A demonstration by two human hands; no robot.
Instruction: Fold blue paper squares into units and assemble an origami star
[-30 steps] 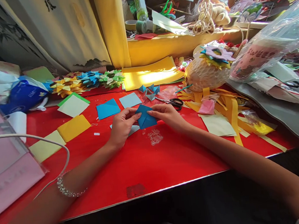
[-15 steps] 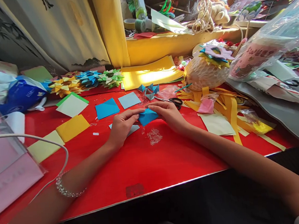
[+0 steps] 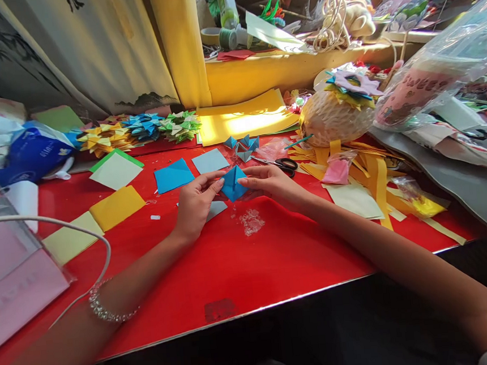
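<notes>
A small folded blue paper piece point(image 3: 232, 183) is raised a little above the red table point(image 3: 233, 263), pinched from both sides. My left hand point(image 3: 196, 203) grips its left edge with thumb and fingers closed. My right hand point(image 3: 271, 183) holds its right edge the same way. A pale blue sheet point(image 3: 217, 209) lies under my left fingers. Two blue paper squares point(image 3: 174, 175) lie just beyond my hands, and several small folded blue pieces point(image 3: 242, 145) sit farther back.
Yellow and green paper squares point(image 3: 117, 205) lie to the left. Scissors point(image 3: 287, 165) rest right of my hands, beside yellow paper strips point(image 3: 371, 177). Folded paper stars point(image 3: 136, 129) line the back. A white cable point(image 3: 60, 227) and pink box point(image 3: 8, 271) stand at the left.
The blue piece was folded and pressed low between my fingers, then lifted and turned so a point stands up. Both hands stayed in the same spot.
</notes>
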